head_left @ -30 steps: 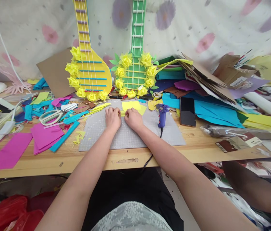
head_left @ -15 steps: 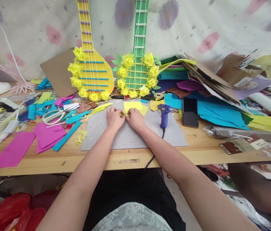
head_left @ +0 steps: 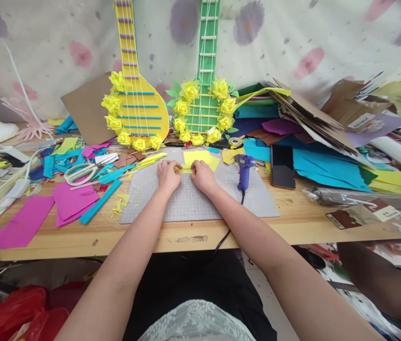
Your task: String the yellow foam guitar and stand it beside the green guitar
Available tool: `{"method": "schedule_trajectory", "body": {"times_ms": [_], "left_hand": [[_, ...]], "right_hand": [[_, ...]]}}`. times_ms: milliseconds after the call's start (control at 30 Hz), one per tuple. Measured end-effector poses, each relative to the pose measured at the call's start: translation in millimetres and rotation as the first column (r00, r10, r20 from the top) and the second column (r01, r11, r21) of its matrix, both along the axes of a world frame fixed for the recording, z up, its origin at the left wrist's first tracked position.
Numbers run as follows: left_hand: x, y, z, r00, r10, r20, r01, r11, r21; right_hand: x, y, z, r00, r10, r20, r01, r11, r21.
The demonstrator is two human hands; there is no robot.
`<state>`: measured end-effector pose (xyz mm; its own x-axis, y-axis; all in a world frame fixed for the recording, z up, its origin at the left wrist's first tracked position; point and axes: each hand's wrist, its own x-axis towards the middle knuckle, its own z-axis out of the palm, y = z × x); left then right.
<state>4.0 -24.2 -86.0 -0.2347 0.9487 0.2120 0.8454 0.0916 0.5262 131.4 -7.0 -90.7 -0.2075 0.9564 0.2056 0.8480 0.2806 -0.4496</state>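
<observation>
Between my two hands lies a narrow yellow strip (head_left: 186,168), low over the grey cutting mat (head_left: 182,206). My left hand (head_left: 168,175) has its fingers closed on the strip's left end. At the other end my right hand (head_left: 202,175) grips it the same way, fingertips partly hidden. Just behind the hands, a yellow sheet (head_left: 197,156) rests flat on the mat. To the right of my right hand a blue glue gun (head_left: 243,175) stands with its cord running toward the table's front edge.
Two paper guitars, one yellow (head_left: 147,106) and one green (head_left: 204,106), lean at the back. White-handled scissors (head_left: 80,174), magenta sheets (head_left: 26,222) and blue scraps lie left. A phone (head_left: 282,166), blue sheets (head_left: 324,163) and cardboard (head_left: 314,113) are on the right.
My hands have moved slightly apart, and more of the yellow strip shows between them. The view has shifted a little; the other things stay in place.
</observation>
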Motion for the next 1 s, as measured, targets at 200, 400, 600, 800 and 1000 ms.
{"method": "schedule_trajectory", "body": {"times_ms": [200, 400, 600, 800, 1000], "left_hand": [[-5, 3, 2.1, 0.998, 0.031, 0.049, -0.031, 0.999, 0.012], [1, 11, 0.2, 0.998, 0.055, 0.037, -0.053, 0.997, -0.050], [0, 8, 0.9, 0.999, -0.021, -0.037, 0.018, 0.998, -0.058], [-5, 5, 0.4, 0.993, -0.118, 0.014, 0.118, 0.992, -0.033], [-5, 3, 0.6, 0.982, -0.162, 0.093, 0.161, 0.987, 0.018]], "right_hand": [[1, 1, -1.6, 1.000, 0.005, -0.016, -0.004, 1.000, 0.005], [0, 1, -2.4, 1.000, 0.005, -0.024, -0.005, 1.000, 0.017], [7, 4, 0.6, 0.984, -0.026, -0.175, 0.041, 0.996, 0.084], [16, 10, -3.1, 0.980, -0.001, -0.197, 0.015, 0.997, 0.072], [19, 12, -5.6, 0.980, 0.114, -0.161, -0.106, 0.992, 0.063]]}}
